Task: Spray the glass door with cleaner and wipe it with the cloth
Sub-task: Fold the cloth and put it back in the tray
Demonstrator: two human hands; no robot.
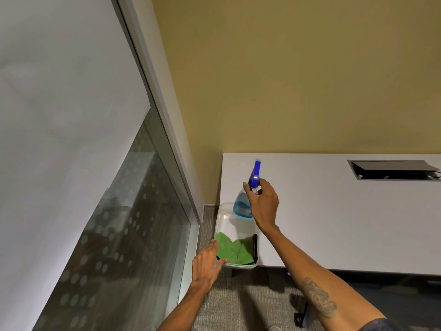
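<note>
- Nearest the camera, two bare forearms reach forward over grey, ribbed carpet (pixel 238 304); the right forearm carries a dark tattoo, and a black chair castor (pixel 301 317) shows beneath it.
- The left hand (pixel 207 263) is loosely spread, fingers apart, holding nothing. Its fingertips rest at the near left corner of a clear plastic tray (pixel 223 220), touching the rim and the edge of the cloth.
- The green cloth (pixel 235 248), soft and crumpled with a dark trim, lies in the near end of that shallow, round-cornered tray, which sits on the left corner of the white, smooth tabletop (pixel 334 223).
- Farther on, the right hand (pixel 263 203) is closed around the neck of the spray bottle (pixel 242 207), just under its glossy blue trigger head. The translucent, bulbous body holds blue liquid and hangs over the far end of the tray; whether its base touches the tray cannot be told.
- A rectangular cable hatch (pixel 391 169) with a dark recess is set into the tabletop's far right.
- To the left, the glass door (pixel 114 235) rises in a pale metal frame, frosted above, clear below with rows of small dots.
- Behind stands a matte mustard-yellow wall (pixel 298 80).
</note>
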